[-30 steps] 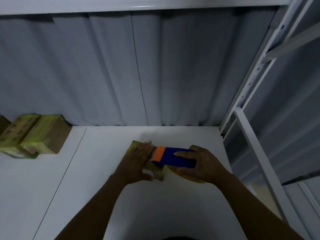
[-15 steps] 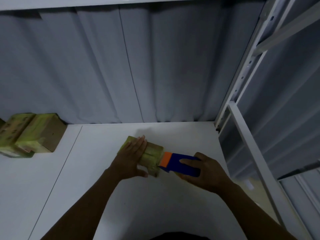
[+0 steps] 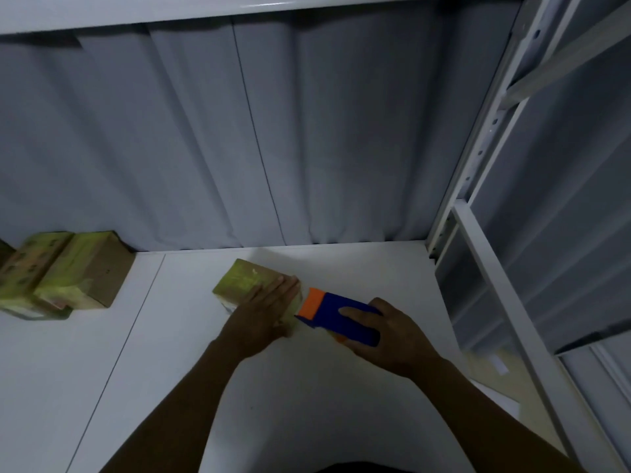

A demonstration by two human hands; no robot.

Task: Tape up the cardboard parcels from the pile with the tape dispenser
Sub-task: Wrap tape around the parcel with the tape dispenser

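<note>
The left grip [image 3: 263,315] lies flat on top of a parcel [image 3: 246,279], fingers straight and together, holding nothing. The right grip [image 3: 392,336] is curled round the blue body of the dispenser [image 3: 341,312], just right of the left grip. The dispenser's orange front end meets the parcel's right end beside the left fingertips.

The parcel is greenish cardboard and lies on a plain white bench [image 3: 170,387], mostly under and beyond the left grip. Well off to the left of both grips, at the back of the bench, sits the pile [image 3: 65,271] of similar parcels, packed close together. A thin dark seam [image 3: 136,319] runs across the bench from back to front, between the pile and the left grip.

Beyond both grips a grey pleated curtain [image 3: 307,148] hangs down to the back edge of the bench. To the right of the right grip stands a white metal rack [image 3: 478,172] with a holed upright. A white beam [image 3: 205,11] crosses overhead. The light is dim.
</note>
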